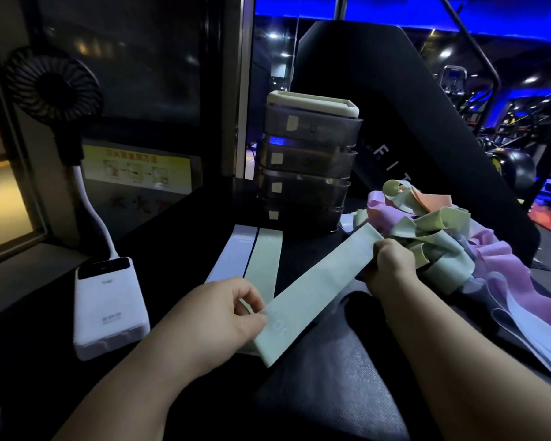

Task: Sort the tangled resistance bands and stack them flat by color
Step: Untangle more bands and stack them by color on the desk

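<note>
Both hands pinch a pale green band (pixel 315 288) taut over the counter (pixel 178 237), left hand (pixel 223 313) near, right hand (pixel 392 262) by the tangled pile (pixel 490 265); next it should go flat onto the green strip (pixel 264 262) already laid.

Lettering on the green band (pixel 315 292) is unreadably blurred.

The pale green band (pixel 312 288) looks like smooth, dull rubber, and so do the bands in the tangled pile (pixel 458 237) at the right edge of the desk (pixel 178 243). The white power bank (pixel 109 310) near the left edge is shiny hard plastic; the stacked trays (pixel 306 173) at the back are smoky see-through plastic. The black pad (pixel 347 377) at the near edge looks finely bumpy.
</note>
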`<action>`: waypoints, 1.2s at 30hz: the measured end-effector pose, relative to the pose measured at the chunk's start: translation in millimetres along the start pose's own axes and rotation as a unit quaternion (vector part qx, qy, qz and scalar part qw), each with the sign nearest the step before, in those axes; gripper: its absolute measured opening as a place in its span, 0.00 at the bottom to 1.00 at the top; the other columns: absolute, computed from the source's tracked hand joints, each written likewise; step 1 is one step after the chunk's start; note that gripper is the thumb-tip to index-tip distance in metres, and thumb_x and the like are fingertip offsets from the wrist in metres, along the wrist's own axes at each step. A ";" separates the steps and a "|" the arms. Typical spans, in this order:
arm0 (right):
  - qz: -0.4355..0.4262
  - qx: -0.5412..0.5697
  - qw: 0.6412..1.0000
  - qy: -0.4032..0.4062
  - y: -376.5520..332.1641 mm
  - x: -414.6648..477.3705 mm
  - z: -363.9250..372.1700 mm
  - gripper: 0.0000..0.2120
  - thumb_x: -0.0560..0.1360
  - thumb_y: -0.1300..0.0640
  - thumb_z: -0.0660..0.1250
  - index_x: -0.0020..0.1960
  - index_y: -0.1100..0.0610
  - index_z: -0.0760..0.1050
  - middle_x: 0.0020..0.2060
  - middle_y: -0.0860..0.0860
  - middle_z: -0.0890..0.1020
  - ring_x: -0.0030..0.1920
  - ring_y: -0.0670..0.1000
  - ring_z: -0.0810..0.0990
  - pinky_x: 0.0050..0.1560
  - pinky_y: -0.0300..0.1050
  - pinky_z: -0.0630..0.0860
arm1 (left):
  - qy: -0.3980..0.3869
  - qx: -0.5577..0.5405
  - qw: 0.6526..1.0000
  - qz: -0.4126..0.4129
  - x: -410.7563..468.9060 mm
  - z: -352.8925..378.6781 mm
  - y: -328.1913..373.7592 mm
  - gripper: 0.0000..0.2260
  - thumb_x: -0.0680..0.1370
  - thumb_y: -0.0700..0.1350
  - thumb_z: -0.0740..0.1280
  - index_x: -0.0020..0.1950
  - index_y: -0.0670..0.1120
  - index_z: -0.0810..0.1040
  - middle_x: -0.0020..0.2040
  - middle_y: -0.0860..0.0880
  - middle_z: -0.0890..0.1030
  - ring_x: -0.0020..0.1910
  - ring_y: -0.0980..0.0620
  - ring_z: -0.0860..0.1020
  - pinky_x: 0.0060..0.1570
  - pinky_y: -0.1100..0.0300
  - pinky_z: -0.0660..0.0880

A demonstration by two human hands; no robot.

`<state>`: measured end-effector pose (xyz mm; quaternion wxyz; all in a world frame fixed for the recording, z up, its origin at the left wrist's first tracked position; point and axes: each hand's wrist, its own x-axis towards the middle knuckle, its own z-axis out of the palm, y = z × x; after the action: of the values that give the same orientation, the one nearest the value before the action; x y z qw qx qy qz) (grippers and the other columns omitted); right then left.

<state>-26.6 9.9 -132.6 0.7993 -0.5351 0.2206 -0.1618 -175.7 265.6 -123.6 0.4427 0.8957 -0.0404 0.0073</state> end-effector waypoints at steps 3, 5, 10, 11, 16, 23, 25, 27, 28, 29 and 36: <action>0.003 -0.029 1.000 0.004 -2.7 -4.6 8.2 0.10 0.69 0.69 0.53 0.33 0.57 0.64 0.20 0.51 0.65 0.23 0.52 0.65 0.31 0.41 0.65 | 0.000 -0.008 1.000 -0.003 -2.8 -5.9 -0.2 0.05 0.73 0.47 0.71 0.44 0.55 0.76 0.31 0.56 0.79 0.26 0.59 0.71 0.32 0.63 0.69; -0.001 -0.028 0.999 -0.018 -4.0 -7.0 14.5 0.11 0.71 0.70 0.53 0.35 0.57 0.65 0.17 0.49 0.64 0.18 0.50 0.63 0.25 0.35 0.61 | 0.003 -0.003 1.000 -0.009 -4.8 -10.0 -1.6 0.05 0.73 0.48 0.71 0.45 0.55 0.76 0.33 0.55 0.81 0.28 0.60 0.73 0.33 0.63 0.70; -0.035 -0.069 0.995 -0.055 -3.0 -1.6 32.7 0.13 0.77 0.69 0.52 0.38 0.56 0.66 0.23 0.49 0.64 0.17 0.44 0.61 0.17 0.32 0.56 | -0.005 0.000 0.999 -0.043 -7.5 -20.5 -6.2 0.06 0.72 0.49 0.73 0.46 0.55 0.79 0.39 0.54 0.83 0.35 0.58 0.80 0.37 0.61 0.75; -0.051 -0.088 0.993 -0.057 -2.9 1.7 36.8 0.12 0.77 0.69 0.52 0.43 0.55 0.67 0.26 0.50 0.65 0.19 0.45 0.63 0.17 0.32 0.58 | -0.006 0.003 0.999 -0.044 -7.5 -22.2 -6.8 0.07 0.72 0.50 0.74 0.47 0.56 0.79 0.39 0.55 0.83 0.35 0.59 0.80 0.38 0.64 0.74; -0.112 -0.227 0.965 -0.063 10.3 15.6 62.9 0.10 0.74 0.66 0.59 0.47 0.52 0.69 0.35 0.53 0.71 0.32 0.52 0.70 0.27 0.41 0.66 | -0.002 0.023 0.998 -0.055 -9.0 -25.6 -7.0 0.07 0.71 0.52 0.75 0.45 0.56 0.79 0.39 0.56 0.83 0.39 0.61 0.80 0.41 0.66 0.74; -0.153 -0.223 0.955 -0.120 32.0 18.0 103.6 0.06 0.76 0.65 0.67 0.46 0.57 0.82 0.31 0.49 0.79 0.31 0.48 0.74 0.37 0.41 0.72 | 0.011 0.028 0.998 -0.057 -7.3 -27.8 -12.0 0.08 0.70 0.57 0.74 0.38 0.53 0.81 0.33 0.59 0.82 0.35 0.61 0.80 0.43 0.60 0.79; -0.138 -0.218 0.956 -0.138 37.3 19.6 109.6 0.06 0.77 0.62 0.67 0.48 0.57 0.83 0.33 0.50 0.81 0.35 0.50 0.77 0.43 0.47 0.76 | 0.008 0.030 0.998 -0.049 -6.1 -28.6 -14.0 0.08 0.71 0.57 0.72 0.38 0.54 0.81 0.34 0.59 0.82 0.35 0.61 0.80 0.44 0.60 0.80; -0.118 -0.221 0.953 -0.168 39.6 19.5 113.8 0.08 0.77 0.63 0.65 0.47 0.55 0.83 0.34 0.50 0.81 0.35 0.49 0.77 0.43 0.47 0.76 | 0.004 0.026 0.999 -0.043 -5.4 -29.1 -15.9 0.08 0.72 0.57 0.71 0.38 0.54 0.81 0.36 0.59 0.82 0.37 0.61 0.81 0.46 0.59 0.80; -0.116 -0.237 0.947 -0.181 40.1 19.7 115.4 0.09 0.76 0.64 0.65 0.47 0.54 0.82 0.33 0.50 0.81 0.33 0.48 0.76 0.41 0.46 0.75 | 0.002 0.023 0.999 -0.040 -5.3 -29.0 -16.4 0.08 0.73 0.57 0.71 0.39 0.54 0.81 0.37 0.59 0.83 0.37 0.62 0.81 0.47 0.59 0.80; -0.116 -0.255 0.940 -0.195 40.5 19.2 116.7 0.11 0.75 0.66 0.64 0.49 0.55 0.82 0.32 0.50 0.81 0.32 0.49 0.76 0.40 0.45 0.75 | 0.000 0.020 0.999 -0.038 -5.1 -28.3 -17.1 0.07 0.73 0.57 0.71 0.39 0.55 0.81 0.37 0.59 0.83 0.37 0.62 0.81 0.47 0.60 0.80; -0.164 -0.386 0.870 -0.260 53.7 29.0 115.1 0.22 0.71 0.66 0.68 0.62 0.50 0.78 0.53 0.47 0.83 0.50 0.46 0.81 0.42 0.33 0.74 | -0.002 0.016 0.999 -0.034 -2.2 -18.4 -17.7 0.06 0.75 0.56 0.69 0.48 0.58 0.75 0.35 0.58 0.81 0.29 0.65 0.74 0.34 0.70 0.69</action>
<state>59.7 105.9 -149.6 0.5194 -0.8522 -0.0415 -0.0479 -176.0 291.1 -126.5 0.4286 0.9034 -0.0109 -0.0087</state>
